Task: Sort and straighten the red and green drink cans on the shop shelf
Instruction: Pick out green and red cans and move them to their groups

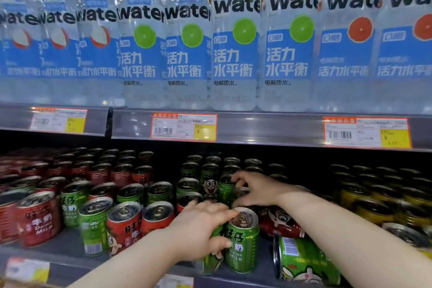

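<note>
Red and green milk drink cans stand mixed on the lower shelf. My left hand grips an upright green can at the shelf's front, fingers over its rim and thumb on its side. My right hand reaches further back, with curled fingers pinching the top of a can among the green cans. A green can lies on its side at the front right. A red can sits under my right forearm. Red cans fill the left, with green ones mixed in.
Yellow cans fill the right of the lower shelf. Above, a shelf rail with price tags carries a row of water bottles. A dark gap lies behind the red and green groups.
</note>
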Demonstrator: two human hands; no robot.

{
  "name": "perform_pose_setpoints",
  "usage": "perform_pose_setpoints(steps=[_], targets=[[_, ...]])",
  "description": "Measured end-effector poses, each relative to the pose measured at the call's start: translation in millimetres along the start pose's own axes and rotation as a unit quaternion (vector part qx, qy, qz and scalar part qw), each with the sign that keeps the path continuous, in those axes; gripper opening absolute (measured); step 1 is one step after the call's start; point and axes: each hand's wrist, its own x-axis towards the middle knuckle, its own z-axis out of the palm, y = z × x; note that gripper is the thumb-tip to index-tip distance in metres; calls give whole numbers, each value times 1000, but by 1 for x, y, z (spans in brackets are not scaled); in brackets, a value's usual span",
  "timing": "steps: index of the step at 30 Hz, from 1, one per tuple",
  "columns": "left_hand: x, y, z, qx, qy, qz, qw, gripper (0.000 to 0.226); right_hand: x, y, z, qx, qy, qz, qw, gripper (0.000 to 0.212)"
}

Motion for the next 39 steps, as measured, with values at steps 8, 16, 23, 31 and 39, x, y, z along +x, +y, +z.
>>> perform_pose_setpoints(steps=[8,16,23,31,39], targets=[[1,5,-11,-44,4,-24,999,67,-23,5,-16,34,91,79,992,29],[43,12,-17,-45,-16,0,999,77,-80,23,-24,-181,-80,245,949,71],[49,7,-7,-73,-71,-8,995,94,-79,17,-5,-254,-36,288,923,75],[46,11,-10,-64,-51,4,997,84,-74,13,14,-135,34,338,931,92],[44,11,-9,-68,-53,6,996,84,-74,5,8,-116,20,362,925,89]])
